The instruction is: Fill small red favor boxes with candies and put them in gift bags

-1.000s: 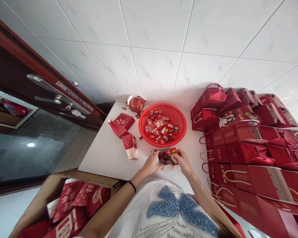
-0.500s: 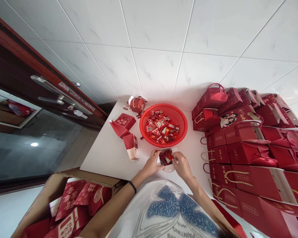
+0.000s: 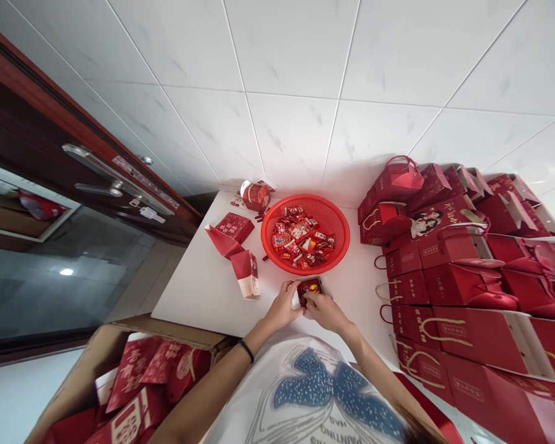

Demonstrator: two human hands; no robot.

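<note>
My left hand point(image 3: 284, 305) is closed around the left side of a small open gift box point(image 3: 300, 298) at the table's near edge. Wrapped candies point(image 3: 312, 287) in red, with a yellow-marked one on top, show in its mouth. My right hand point(image 3: 324, 310) has its fingers together, tips down at the box opening against the candies; whether they grip one is hidden. Just beyond both hands stands a round red plastic basket point(image 3: 345, 243), with many red-wrapped candies point(image 3: 300, 237) heaped inside.
On the white table point(image 3: 189, 290), left of the basket, lie a flat red box point(image 3: 235, 227), an open red carton point(image 3: 245, 271) and a small round-fronted box point(image 3: 256, 197). Rows of red gift boxes with handles point(image 3: 448, 290) fill the right. A cardboard box point(image 3: 74, 376) of red packaging stands lower left.
My right hand has moved left over the box, its fingers now in the mouth instead of at the right rim. A yellow-marked candy now shows on top. My left hand keeps its hold.
</note>
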